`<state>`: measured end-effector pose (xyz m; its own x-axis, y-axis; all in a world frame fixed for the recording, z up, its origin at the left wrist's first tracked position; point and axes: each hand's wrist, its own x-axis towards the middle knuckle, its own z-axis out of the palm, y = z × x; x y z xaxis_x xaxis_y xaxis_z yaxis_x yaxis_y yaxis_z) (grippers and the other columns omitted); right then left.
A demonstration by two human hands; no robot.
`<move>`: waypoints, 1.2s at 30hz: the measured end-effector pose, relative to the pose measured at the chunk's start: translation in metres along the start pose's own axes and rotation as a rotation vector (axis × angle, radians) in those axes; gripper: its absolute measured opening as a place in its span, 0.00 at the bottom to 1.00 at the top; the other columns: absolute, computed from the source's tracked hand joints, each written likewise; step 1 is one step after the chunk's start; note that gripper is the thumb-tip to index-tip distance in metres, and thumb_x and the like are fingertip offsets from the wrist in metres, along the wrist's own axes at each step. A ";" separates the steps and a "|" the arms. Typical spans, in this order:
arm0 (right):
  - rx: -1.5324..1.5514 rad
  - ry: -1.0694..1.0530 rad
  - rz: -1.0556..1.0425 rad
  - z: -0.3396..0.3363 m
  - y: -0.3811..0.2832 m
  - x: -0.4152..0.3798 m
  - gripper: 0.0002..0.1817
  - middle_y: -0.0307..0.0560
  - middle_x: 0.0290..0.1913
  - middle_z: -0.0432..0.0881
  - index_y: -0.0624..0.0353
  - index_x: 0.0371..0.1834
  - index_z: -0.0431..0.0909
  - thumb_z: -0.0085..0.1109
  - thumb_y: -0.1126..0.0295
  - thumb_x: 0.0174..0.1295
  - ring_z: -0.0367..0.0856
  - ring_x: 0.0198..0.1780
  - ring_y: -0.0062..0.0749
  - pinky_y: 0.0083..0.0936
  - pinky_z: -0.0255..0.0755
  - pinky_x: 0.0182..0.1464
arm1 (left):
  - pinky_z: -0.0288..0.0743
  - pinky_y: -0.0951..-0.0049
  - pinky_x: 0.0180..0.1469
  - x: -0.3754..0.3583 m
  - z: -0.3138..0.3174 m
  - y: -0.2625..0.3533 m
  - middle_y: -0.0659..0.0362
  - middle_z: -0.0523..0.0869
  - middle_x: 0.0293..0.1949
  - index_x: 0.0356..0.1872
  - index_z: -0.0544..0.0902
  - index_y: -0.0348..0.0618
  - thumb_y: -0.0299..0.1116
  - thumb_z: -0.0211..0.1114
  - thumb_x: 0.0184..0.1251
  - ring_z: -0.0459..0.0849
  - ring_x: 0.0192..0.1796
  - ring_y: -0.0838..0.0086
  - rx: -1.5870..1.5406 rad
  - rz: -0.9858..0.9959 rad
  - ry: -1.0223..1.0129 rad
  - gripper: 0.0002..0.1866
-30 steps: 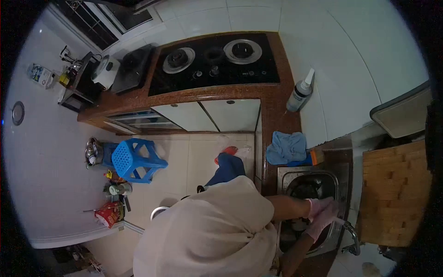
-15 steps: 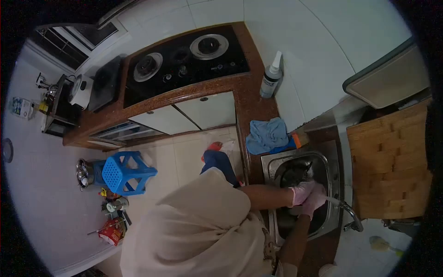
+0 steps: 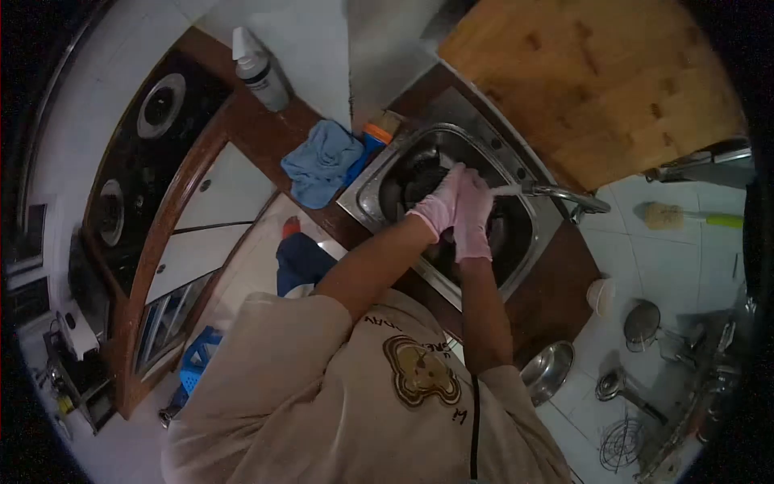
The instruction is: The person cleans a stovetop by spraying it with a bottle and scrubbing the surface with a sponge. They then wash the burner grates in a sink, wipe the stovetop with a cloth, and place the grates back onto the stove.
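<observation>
Both my hands wear pink gloves and are pressed together over the sink (image 3: 528,262), beside the water running from the tap (image 3: 564,194). My left hand (image 3: 438,203) points up and right, its closed fingers against the other palm. My right hand (image 3: 474,211) lies alongside it, fingers closed and bent at the top. I cannot tell whether anything is between them. Beneath and to the left, dark round cookware (image 3: 415,179) lies in the basin, partly hidden by the gloves.
A blue cloth (image 3: 322,161) and an orange-and-blue item (image 3: 372,143) lie left of the sink, with a spray bottle (image 3: 262,81) behind. A wooden board (image 3: 588,81) stands behind the tap. At right are a metal bowl (image 3: 550,373), strainer (image 3: 642,324) and brush (image 3: 665,216).
The view has turned toward the sink, bringing the wall utensils and metal bowl into sight. My gloved hands stay together by the tap, now with fingers pointing more upward.
</observation>
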<state>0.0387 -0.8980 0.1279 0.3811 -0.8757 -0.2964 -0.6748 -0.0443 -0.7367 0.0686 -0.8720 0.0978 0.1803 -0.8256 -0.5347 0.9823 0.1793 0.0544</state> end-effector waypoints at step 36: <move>-0.011 0.189 -0.033 0.003 -0.007 0.002 0.27 0.62 0.44 0.88 0.61 0.46 0.84 0.65 0.45 0.60 0.88 0.46 0.58 0.44 0.80 0.47 | 0.81 0.59 0.52 0.066 -0.069 0.005 0.50 0.88 0.52 0.54 0.82 0.45 0.47 0.65 0.69 0.87 0.54 0.54 1.691 0.686 -0.076 0.20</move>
<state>0.0460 -0.8975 0.1305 0.2782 -0.9484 -0.1521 -0.6710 -0.0786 -0.7373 0.0820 -0.8882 0.0047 0.4815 -0.8762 -0.0205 -0.2757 -0.1737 0.9454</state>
